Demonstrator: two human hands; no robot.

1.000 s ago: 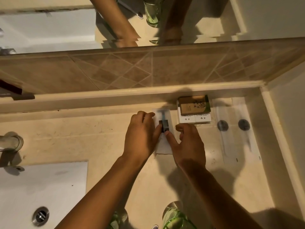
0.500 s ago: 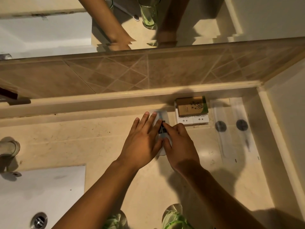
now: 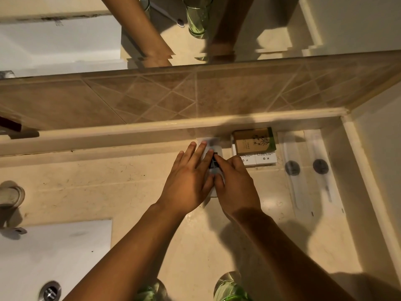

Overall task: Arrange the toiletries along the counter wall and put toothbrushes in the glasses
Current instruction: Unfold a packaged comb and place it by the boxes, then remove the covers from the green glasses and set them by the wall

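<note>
Both hands meet over a small white sachet with a dark mark at its middle, lying flat on the table just left of the brown box. The left hand lies flat with fingers stretched out, pressing on the sachet's left side without closing around it. The right hand is half curled, its thumb and forefinger tips touching the dark mark; whether they pinch it cannot be told.

The brown box, printed with a plant sprig, sits on two small white boxes against the ledge at the foot of the tiled wall. Right of the brown box, two long clear packets, each with a dark round spot, lie side by side, reaching from the ledge toward the near edge. Well left of the brown box and nearer the viewer is the white sink with its drain. Nearer still, at the bottom edge, stand two green glasses. Above the tiles, a mirror shows both arms, a green glass and a toothbrush
</note>
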